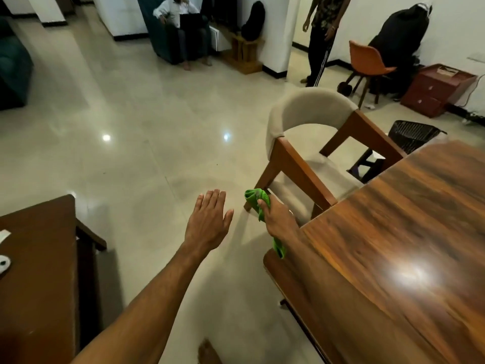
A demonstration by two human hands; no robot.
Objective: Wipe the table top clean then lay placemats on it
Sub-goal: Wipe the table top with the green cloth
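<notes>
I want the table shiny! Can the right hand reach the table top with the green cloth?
Probably yes. The right hand grips the green cloth right by the table corner, with nothing between them; the chair stands aside.

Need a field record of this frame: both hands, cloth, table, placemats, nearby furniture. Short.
left hand: open, fingers straight, over the floor, holds nothing
right hand: grips the green cloth
cloth position: bunched in the hand by the table corner; contact with the top unclear
table: glossy wood, glare spot near the front
placemats: none in view
chair: beige, wooden frame, drawn up to the table's far side
basket: black, on the floor beyond the chair
</notes>
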